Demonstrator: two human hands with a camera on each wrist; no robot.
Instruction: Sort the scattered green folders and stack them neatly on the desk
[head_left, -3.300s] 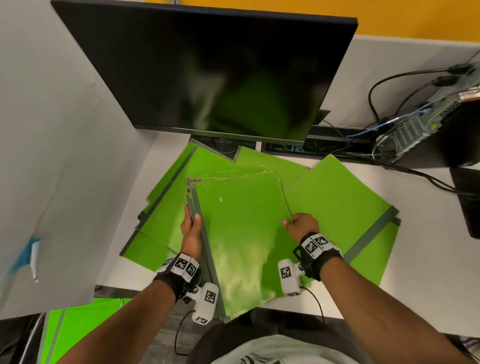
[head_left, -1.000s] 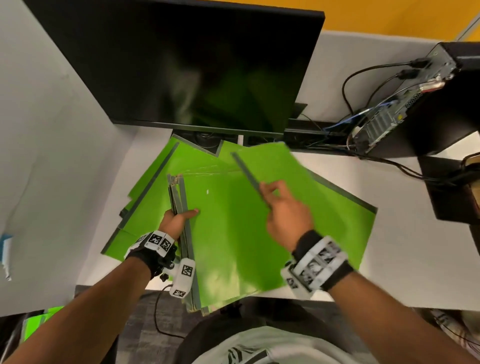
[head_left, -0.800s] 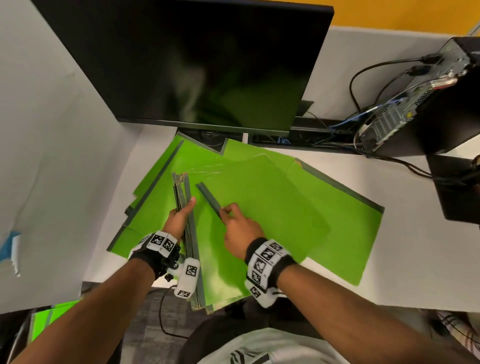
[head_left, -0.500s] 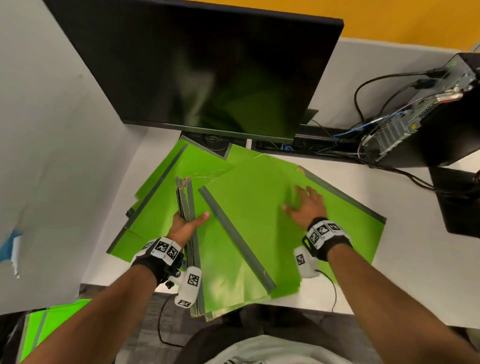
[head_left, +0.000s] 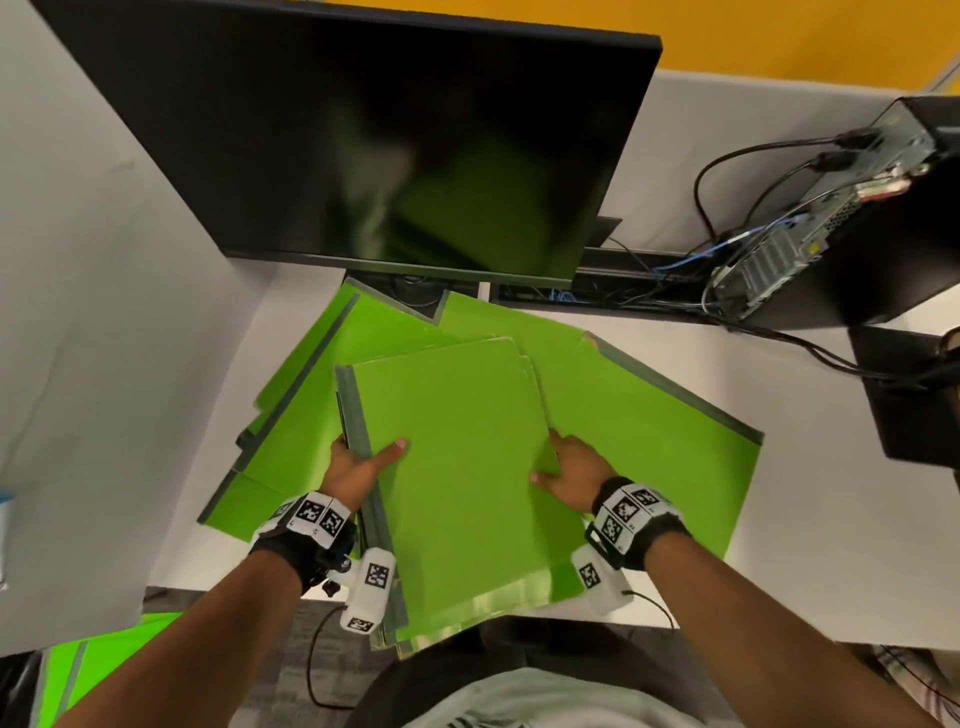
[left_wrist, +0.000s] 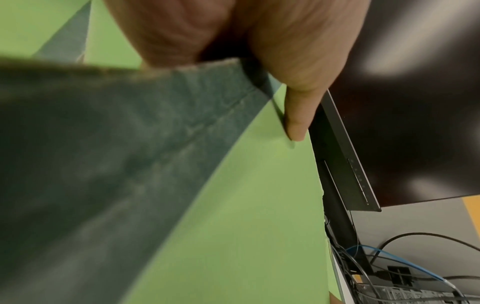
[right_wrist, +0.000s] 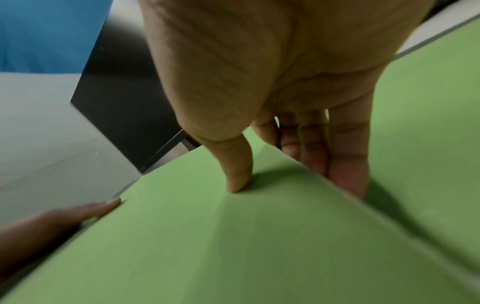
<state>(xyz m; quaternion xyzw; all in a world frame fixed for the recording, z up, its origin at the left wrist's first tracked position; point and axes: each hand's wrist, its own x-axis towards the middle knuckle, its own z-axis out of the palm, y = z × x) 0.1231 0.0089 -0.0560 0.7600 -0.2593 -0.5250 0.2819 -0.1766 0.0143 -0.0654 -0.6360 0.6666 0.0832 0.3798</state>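
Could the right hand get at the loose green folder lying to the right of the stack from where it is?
Probably yes: the loose folder lies flat, nothing on top, right beside the right hand, which first must release the stack.

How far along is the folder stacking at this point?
Partly done. Several folders sit squared in a stack, gripped by the left hand at its spine and the right hand opposite. Left: loose folders fanned underneath on the desk.
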